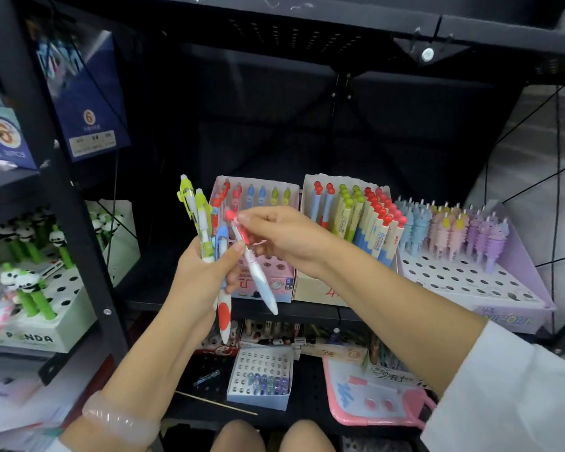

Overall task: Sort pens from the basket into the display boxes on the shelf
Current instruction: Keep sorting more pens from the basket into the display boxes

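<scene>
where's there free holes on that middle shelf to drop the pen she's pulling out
Free holes: the front rows of the unicorn box, below its pastel pens, and the front of the pink box behind the right hand. Crowded: the cream box, packed with red-topped pens. The left hand grips the bundle.

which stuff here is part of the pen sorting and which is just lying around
Part of the job:
- left hand gripping a bunch of pens
- right hand pinching the red-capped pen
- pink display box
- mushroom-pen box

Lying about:
- panda pen box
- unicorn pen box
- pink basket
- white holed tray
</scene>
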Available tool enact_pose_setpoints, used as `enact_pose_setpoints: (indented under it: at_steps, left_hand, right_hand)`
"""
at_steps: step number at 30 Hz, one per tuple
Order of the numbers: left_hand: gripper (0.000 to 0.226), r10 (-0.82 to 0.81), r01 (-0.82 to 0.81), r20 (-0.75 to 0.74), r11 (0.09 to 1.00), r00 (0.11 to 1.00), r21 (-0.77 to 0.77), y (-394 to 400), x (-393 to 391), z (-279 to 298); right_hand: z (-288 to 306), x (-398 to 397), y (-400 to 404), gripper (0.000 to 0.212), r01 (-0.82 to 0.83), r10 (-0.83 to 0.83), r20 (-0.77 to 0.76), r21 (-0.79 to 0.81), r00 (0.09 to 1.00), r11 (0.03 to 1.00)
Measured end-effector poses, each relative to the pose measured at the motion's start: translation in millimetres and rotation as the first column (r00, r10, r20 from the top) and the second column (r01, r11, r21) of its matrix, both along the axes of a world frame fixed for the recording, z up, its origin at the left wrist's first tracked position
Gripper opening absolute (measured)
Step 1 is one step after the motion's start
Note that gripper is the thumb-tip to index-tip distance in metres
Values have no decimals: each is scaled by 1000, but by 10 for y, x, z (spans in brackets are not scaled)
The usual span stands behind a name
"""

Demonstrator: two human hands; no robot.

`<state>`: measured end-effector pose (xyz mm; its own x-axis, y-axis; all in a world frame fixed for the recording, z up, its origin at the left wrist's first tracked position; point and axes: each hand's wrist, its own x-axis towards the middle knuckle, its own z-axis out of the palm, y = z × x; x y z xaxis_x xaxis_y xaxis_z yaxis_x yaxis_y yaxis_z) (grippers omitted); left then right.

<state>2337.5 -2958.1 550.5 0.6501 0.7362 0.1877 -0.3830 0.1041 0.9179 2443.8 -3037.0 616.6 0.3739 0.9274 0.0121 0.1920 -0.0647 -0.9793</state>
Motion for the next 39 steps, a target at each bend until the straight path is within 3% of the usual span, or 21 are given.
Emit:
enact_pose_setpoints:
  at_steps: [4, 8, 11, 15, 25, 30, 36, 38, 39]
  left_hand:
    - [9, -18, 17, -33, 1000, 999, -18, 38, -69, -48]
    - [11, 31, -34, -47, 998, 998, -58, 116, -118, -42]
    - [12, 15, -18, -24, 994, 1000, -105, 168, -160, -21]
    - [12, 13, -19, -52, 992, 999, -126, 190, -205, -25]
    - [13, -12, 0, -70, 987, 997, -161, 208, -278, -81]
    - [10, -5, -6, -82, 991, 997, -131, 219, -306, -86]
    - [5, 36, -39, -53, 997, 998, -69, 208, -312, -82]
    - [2, 62, -63, -55, 998, 997, -25, 209, -304, -91]
    - [3, 80, -80, -61, 997, 995, -7, 208, -295, -98]
  right_hand:
    - [-81, 43, 88, 19, -40, 39, -55, -24, 998, 999]
    - [-4, 149, 201, 17, 152, -159, 41, 130, 986, 980]
    - [111, 319, 332, 15, 360, -414, 131, 309, 901, 880]
    - [77, 457, 521, 13, 452, -587, 321, 407, 743, 794]
    - [-68, 364, 795, 21, 356, -532, 606, 395, 592, 847]
    - [-230, 343, 851, 23, 369, -360, 741, 163, 567, 915]
    - [-239, 245, 805, 29, 393, -367, 788, 174, 495, 903]
    - [-208, 158, 716, 24, 380, -437, 712, 253, 550, 890]
    - [-198, 111, 666, 21, 346, -420, 626, 244, 658, 906]
